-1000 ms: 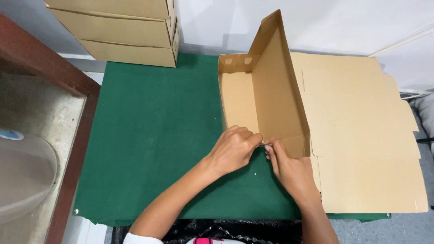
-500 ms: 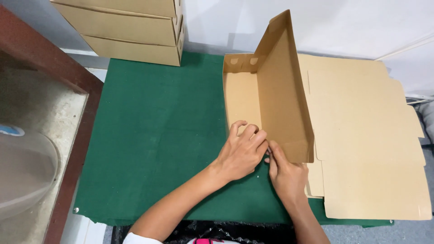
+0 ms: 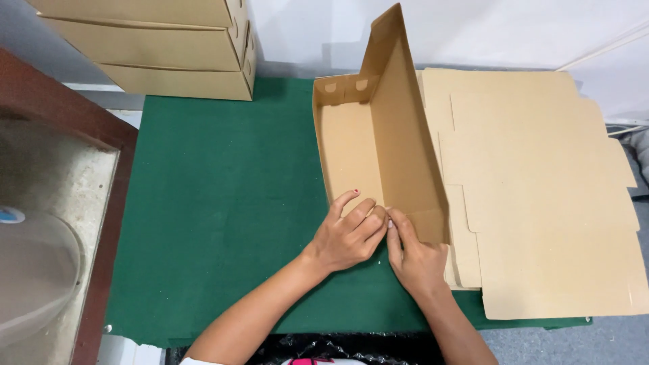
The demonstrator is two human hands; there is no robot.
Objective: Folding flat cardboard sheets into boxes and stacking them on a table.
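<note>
While the near end flap is pressed down, the half-folded cardboard box (image 3: 378,145) on the green felt mat (image 3: 223,203) could spring open: only the far end is tabbed, and the tall side wall is held by nothing. Left hand (image 3: 348,236) is laid flat, fingers spread on the flap; right hand (image 3: 412,253) pinches the corner. Matte, stiff corrugated board; flat blanks (image 3: 541,189) are stacked alongside, finished boxes (image 3: 149,47) beyond.

The left hand (image 3: 348,236) hides the cardboard box's (image 3: 378,155) near flap; the stacked boxes (image 3: 155,40) run off the top edge.
</note>
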